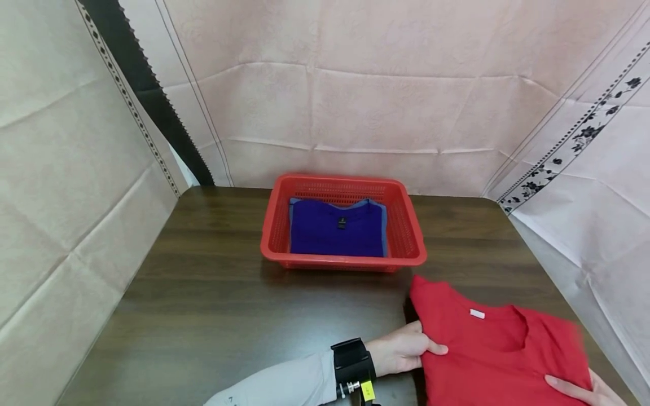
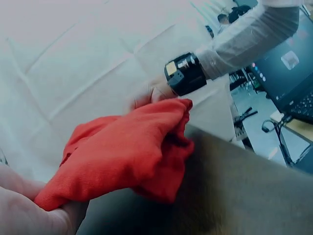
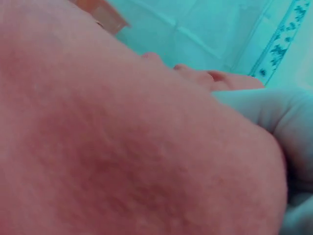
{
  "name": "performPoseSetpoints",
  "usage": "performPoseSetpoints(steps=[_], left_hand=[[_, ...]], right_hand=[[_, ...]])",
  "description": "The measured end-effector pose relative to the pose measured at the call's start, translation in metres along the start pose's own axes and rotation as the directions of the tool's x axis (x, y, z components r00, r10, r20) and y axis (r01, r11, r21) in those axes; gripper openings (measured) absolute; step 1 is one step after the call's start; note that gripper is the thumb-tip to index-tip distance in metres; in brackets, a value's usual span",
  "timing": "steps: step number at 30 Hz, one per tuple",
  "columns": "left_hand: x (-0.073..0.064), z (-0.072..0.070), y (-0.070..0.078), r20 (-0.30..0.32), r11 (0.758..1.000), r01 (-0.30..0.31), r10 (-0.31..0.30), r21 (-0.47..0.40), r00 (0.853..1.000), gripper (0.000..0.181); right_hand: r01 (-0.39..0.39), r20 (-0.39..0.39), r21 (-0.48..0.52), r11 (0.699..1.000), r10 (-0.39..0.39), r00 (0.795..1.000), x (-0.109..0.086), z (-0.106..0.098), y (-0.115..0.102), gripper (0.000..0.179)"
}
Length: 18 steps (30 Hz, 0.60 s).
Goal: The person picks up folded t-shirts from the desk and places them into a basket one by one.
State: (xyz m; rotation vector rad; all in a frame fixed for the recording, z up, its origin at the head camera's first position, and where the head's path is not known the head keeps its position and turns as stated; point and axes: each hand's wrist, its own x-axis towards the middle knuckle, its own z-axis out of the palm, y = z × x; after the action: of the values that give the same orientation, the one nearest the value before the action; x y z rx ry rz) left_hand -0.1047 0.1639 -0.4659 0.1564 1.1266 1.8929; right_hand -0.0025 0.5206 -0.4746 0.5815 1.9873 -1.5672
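A red T-shirt (image 1: 487, 349) with a white neck label is stretched between both hands at the front right of the table. My left hand (image 1: 403, 348) pinches its left side, thumb on top of the cloth. At the right side my right hand (image 1: 591, 390) grips the shirt, thumb lying over the front. From the left wrist view the red cloth (image 2: 122, 152) bunches and hangs above the table surface, held at its near end by the left hand (image 2: 34, 210). Red cloth (image 3: 146, 147) fills most of the right wrist view, with part of the right hand (image 3: 293, 127) at its edge.
A red plastic basket (image 1: 345, 262) stands at the back middle of the brown table (image 1: 228, 316), with folded blue shirts (image 1: 330, 231) inside. Pale patterned sheets (image 1: 381, 101) hang around the table. A laptop (image 2: 288, 68) shows beyond it in the left wrist view.
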Motion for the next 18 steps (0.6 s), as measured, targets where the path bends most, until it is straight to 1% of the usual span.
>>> performPoseSetpoints(steps=[2,4,7,8,9,10,12,14,16,18], left_hand=[[-0.006,0.005,0.007,0.009,1.0,-0.019,0.019,0.014,1.0,0.038],[-0.011,0.009,0.016,0.008,0.999,-0.037,0.037,0.034,0.999,0.035],[-0.018,0.012,0.031,0.024,0.997,-0.052,0.051,0.049,0.998,0.034],[-0.021,0.012,0.037,0.033,0.997,-0.057,0.056,0.053,0.998,0.034],[-0.023,0.012,0.042,0.04,0.996,-0.064,0.062,0.059,0.997,0.034],[-0.026,0.011,0.048,0.053,0.996,-0.072,0.069,0.059,0.996,0.035],[-0.031,0.008,0.06,0.068,0.994,-0.088,0.084,0.062,0.994,0.036],[-0.037,0.004,0.073,0.084,0.993,-0.099,0.093,0.061,0.992,0.037],[-0.042,-0.002,0.086,0.087,0.992,-0.107,0.101,0.069,0.991,0.037],[-0.046,-0.007,0.098,0.079,0.991,-0.112,0.107,0.075,0.991,0.037]], right_hand=[[-0.022,-0.067,-0.039,0.999,0.02,0.998,-0.006,0.001,-0.008,0.024],[-0.042,-0.122,-0.092,0.995,0.031,0.992,-0.01,0.003,-0.02,0.043],[-0.051,-0.13,-0.104,0.993,0.037,0.991,-0.016,0.006,-0.038,0.058],[-0.051,-0.127,-0.097,0.994,0.038,0.991,-0.017,0.007,-0.044,0.058],[-0.051,-0.122,-0.088,0.995,0.04,0.992,-0.019,0.009,-0.05,0.058],[-0.038,-0.104,-0.064,0.997,0.031,0.994,-0.02,0.01,-0.056,0.055],[0.001,-0.067,-0.008,1.0,-0.001,0.998,-0.021,0.012,-0.066,0.04],[0.047,-0.053,0.04,0.998,-0.044,0.998,-0.022,0.017,-0.077,0.027],[0.095,-0.034,0.097,0.991,-0.092,0.995,-0.022,0.024,-0.09,0.023],[0.142,-0.013,0.139,0.98,-0.141,0.99,-0.023,0.031,-0.104,0.023]])
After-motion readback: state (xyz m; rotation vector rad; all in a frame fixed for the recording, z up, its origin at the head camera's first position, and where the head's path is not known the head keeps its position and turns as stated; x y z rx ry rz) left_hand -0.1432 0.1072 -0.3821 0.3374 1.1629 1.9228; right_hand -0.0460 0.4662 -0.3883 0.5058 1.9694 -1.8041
